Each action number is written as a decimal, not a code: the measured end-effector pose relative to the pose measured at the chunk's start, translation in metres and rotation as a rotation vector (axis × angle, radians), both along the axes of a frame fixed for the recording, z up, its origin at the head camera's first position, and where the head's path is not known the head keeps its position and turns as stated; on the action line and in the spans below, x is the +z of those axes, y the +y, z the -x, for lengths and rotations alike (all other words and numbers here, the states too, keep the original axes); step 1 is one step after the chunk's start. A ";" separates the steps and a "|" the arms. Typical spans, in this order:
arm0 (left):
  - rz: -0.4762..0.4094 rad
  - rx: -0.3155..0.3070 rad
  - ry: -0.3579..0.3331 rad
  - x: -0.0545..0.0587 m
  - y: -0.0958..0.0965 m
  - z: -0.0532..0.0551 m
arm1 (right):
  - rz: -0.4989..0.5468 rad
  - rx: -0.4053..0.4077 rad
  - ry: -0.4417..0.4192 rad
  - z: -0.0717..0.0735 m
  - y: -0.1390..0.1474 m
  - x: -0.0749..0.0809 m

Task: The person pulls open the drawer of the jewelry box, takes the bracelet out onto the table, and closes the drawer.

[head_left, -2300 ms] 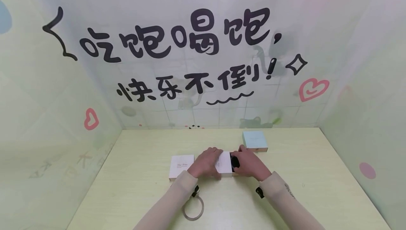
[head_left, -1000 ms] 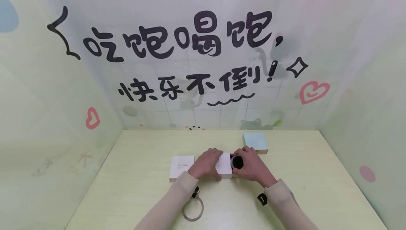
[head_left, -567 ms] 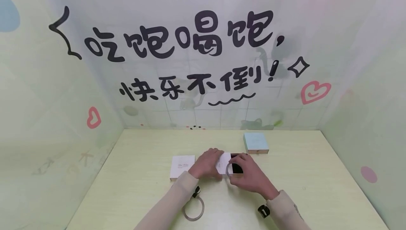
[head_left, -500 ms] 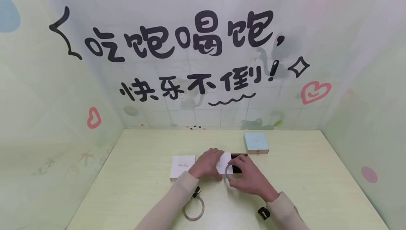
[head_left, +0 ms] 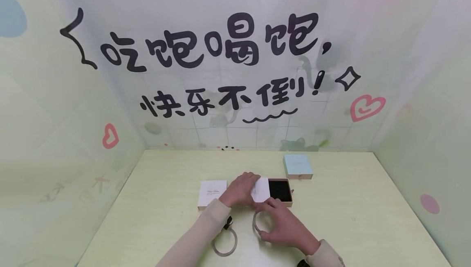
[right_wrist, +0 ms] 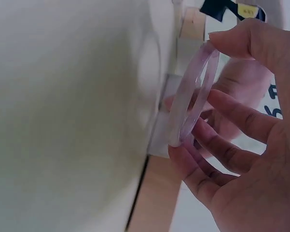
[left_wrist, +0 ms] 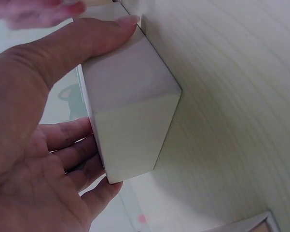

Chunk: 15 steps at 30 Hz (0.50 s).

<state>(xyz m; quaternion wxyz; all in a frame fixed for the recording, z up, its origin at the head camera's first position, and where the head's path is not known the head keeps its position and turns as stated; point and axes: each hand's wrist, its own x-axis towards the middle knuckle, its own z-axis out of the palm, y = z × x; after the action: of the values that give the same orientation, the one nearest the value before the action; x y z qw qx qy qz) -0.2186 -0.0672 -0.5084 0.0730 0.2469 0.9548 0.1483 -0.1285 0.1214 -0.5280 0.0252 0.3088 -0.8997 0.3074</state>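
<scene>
A white drawer box (head_left: 262,189) lies mid-table, its tray pulled out to the right and showing a black lining (head_left: 280,191). My left hand (head_left: 240,190) grips the box's white sleeve; in the left wrist view the thumb lies along one side of the box (left_wrist: 135,130), with fingers on the opposite side. In front of the tray, my right hand (head_left: 285,227) pinches a pale, translucent bangle (right_wrist: 184,104) by its edges between thumb and fingers. Another bangle (head_left: 224,255) lies flat on the table by my left sleeve.
To the left stands a white box (head_left: 212,191) with small print on its lid. A light blue box (head_left: 298,165) sits farther back on the right. Printed cloth walls (head_left: 235,132) enclose the pale wooden table (head_left: 169,169) at the back and sides.
My right hand has taken the bangle out of the tray and brought it forward, towards me, uncovering the black lining. My left hand stays on the sleeve.
</scene>
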 end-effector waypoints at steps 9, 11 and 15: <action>0.010 0.007 -0.011 0.000 0.001 0.000 | -0.031 0.087 0.104 -0.016 -0.004 -0.014; 0.012 0.011 -0.016 0.000 0.001 0.000 | -0.034 0.106 0.101 -0.018 -0.004 -0.014; 0.008 0.012 -0.024 -0.001 0.001 0.001 | -0.047 0.126 0.095 -0.021 -0.004 -0.015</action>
<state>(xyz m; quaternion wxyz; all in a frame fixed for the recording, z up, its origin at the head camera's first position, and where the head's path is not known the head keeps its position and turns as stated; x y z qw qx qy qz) -0.2193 -0.0661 -0.5097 0.0844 0.2390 0.9560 0.1479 -0.1080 0.1174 -0.5430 0.0413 0.3798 -0.8832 0.2719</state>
